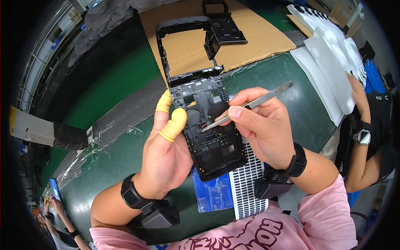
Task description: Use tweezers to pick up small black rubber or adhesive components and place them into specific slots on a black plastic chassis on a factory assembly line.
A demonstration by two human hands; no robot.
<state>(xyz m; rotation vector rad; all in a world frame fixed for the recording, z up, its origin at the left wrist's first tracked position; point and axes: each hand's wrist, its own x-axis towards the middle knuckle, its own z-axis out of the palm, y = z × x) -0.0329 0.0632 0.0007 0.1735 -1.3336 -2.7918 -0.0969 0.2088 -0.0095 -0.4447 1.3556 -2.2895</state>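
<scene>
The black housing sits between my hands, long axis running away from me, far end leaning left; my left hand grips its left edge, my right hand pinches tweezers, tips near its middle

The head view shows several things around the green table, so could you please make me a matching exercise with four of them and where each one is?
Things:
1. Tweezers
2. Yellow finger covers
3. Cardboard
4. White sheet with black marks

Places:
A. Under a second black plastic part
B. On the left hand
C. Beside the blue sheet
D. In the right hand

Pairs: 1-D, 2-B, 3-A, 4-C
</scene>
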